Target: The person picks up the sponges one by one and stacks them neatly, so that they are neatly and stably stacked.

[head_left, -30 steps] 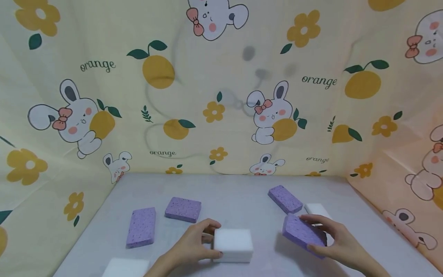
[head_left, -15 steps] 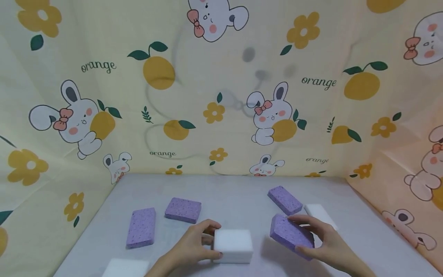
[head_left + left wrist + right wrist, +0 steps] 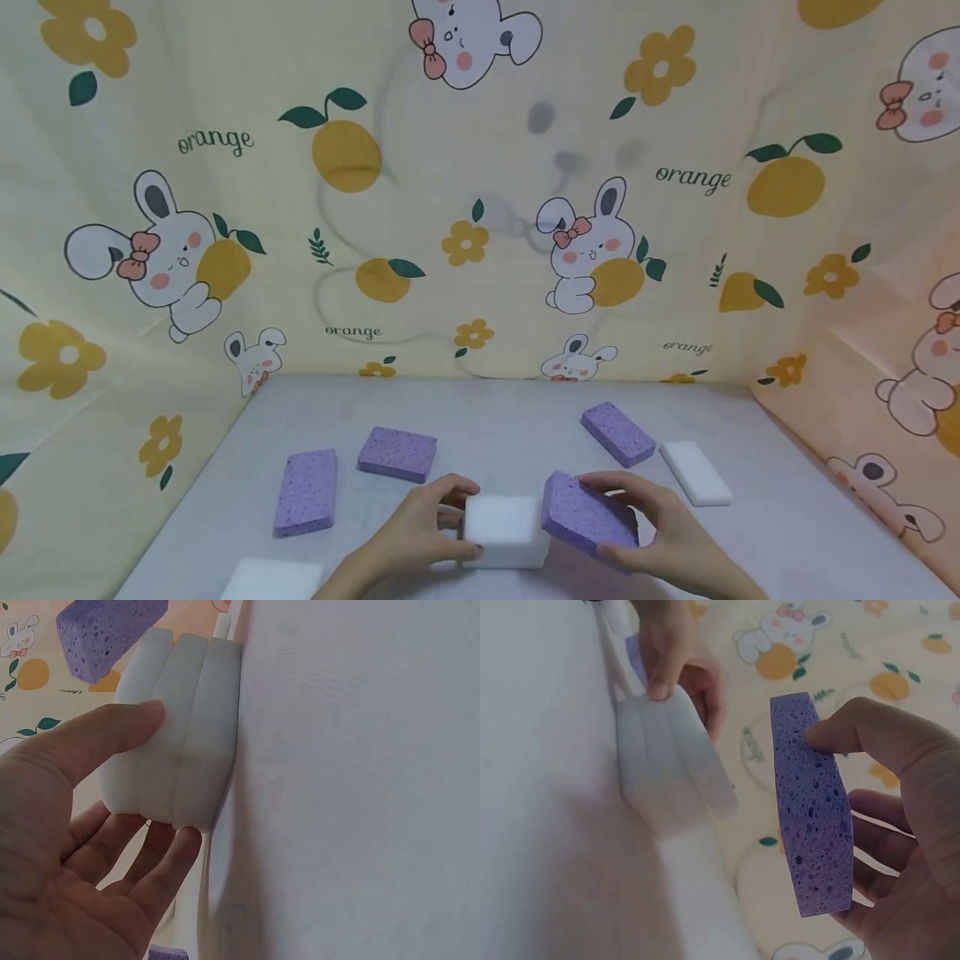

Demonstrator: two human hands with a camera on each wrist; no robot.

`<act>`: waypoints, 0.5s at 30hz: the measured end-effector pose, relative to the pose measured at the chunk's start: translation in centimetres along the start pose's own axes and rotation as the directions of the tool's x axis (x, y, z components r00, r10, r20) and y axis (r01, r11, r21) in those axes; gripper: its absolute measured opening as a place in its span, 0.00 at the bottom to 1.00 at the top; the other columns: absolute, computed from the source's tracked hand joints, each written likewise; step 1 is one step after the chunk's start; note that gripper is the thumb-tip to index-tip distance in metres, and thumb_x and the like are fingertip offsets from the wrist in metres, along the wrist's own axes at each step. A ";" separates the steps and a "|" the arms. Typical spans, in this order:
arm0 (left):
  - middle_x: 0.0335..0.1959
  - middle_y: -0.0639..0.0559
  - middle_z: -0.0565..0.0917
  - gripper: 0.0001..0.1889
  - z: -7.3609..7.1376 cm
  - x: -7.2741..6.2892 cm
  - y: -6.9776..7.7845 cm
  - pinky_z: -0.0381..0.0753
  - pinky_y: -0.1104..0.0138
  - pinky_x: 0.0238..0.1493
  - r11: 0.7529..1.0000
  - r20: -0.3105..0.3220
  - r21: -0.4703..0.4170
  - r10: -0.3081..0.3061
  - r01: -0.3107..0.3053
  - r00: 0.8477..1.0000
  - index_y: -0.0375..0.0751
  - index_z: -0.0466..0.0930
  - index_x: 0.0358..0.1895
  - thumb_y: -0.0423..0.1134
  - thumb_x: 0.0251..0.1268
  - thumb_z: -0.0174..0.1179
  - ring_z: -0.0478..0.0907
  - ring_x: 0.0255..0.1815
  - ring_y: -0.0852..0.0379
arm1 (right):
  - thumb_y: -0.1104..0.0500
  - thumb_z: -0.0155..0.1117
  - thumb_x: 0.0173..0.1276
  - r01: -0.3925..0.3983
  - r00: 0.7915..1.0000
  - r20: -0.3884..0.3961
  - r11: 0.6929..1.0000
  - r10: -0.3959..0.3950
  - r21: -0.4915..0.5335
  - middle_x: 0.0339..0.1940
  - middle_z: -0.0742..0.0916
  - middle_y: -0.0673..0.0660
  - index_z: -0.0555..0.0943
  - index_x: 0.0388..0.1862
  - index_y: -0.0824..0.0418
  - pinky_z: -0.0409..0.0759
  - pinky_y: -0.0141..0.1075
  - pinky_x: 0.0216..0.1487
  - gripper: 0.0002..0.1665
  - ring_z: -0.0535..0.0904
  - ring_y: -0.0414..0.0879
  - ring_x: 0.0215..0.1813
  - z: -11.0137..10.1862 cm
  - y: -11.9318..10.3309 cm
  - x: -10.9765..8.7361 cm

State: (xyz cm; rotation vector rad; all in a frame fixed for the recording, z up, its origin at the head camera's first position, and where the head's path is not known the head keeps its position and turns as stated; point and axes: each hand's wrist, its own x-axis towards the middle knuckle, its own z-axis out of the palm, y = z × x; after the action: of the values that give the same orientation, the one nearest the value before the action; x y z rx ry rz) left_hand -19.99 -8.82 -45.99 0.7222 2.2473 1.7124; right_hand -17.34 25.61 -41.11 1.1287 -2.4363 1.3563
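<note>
Three white sponges (image 3: 504,533) lie stacked on the table; their layers show in the left wrist view (image 3: 176,735). My left hand (image 3: 420,525) grips the stack from its left side, thumb on the near face and fingers on the far face. In my right hand (image 3: 663,525) a purple sponge (image 3: 588,512) is pinched between thumb and fingers. It is tilted and held up off the table, and its left end overlaps the stack's right edge in the head view. Pores show along its narrow side (image 3: 814,817) in the right wrist view.
Two purple sponges lie at the left, one upright in view (image 3: 306,492) and one farther back (image 3: 397,454). Another purple sponge (image 3: 618,433) and a white sponge (image 3: 694,473) lie at the back right. A white block (image 3: 273,580) is cut off at the near left. Printed cloth (image 3: 420,167) encloses the table.
My right hand has carried the purple sponge leftward to the white stack, uncovering the white sponge at the right. My left hand and the stack have stayed in place.
</note>
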 end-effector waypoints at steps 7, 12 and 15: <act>0.48 0.50 0.80 0.32 0.0 0.0 -0.3 0.82 0.59 0.51 1.000 -0.003 -0.012 0.002 -0.002 1.000 0.38 0.73 0.58 0.30 0.48 0.77 0.81 0.49 0.48 | 0.62 0.78 0.56 0.032 0.999 0.040 0.999 -0.031 -0.022 0.60 0.81 0.54 0.74 0.65 0.58 0.76 0.32 0.58 0.37 0.77 0.47 0.58 1.0 -0.6 2.3; 0.48 0.51 0.80 0.33 0.0 0.0 -0.3 0.82 0.62 0.51 1.000 0.000 -0.018 0.018 -0.018 1.000 0.38 0.73 0.59 0.31 0.47 0.77 0.81 0.49 0.49 | 0.62 0.79 0.54 0.044 0.998 0.054 0.999 -0.045 0.012 0.60 0.81 0.53 0.75 0.64 0.59 0.76 0.33 0.59 0.37 0.77 0.48 0.59 2.1 -0.6 3.9; 0.48 0.51 0.80 0.34 -0.1 0.0 -0.2 0.82 0.63 0.51 0.999 0.003 -0.020 0.025 -0.025 1.000 0.38 0.72 0.59 0.32 0.47 0.78 0.81 0.48 0.50 | 0.61 0.80 0.53 0.038 0.998 0.056 0.999 -0.039 0.018 0.59 0.82 0.53 0.76 0.63 0.58 0.75 0.33 0.58 0.38 0.77 0.48 0.58 2.9 -0.5 4.8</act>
State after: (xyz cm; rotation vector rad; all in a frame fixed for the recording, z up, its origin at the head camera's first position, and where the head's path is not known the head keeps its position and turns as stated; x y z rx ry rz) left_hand -20.10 -8.89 -46.11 0.7518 2.2249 1.7408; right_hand -19.77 20.58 -40.27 1.2277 -2.4320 1.3545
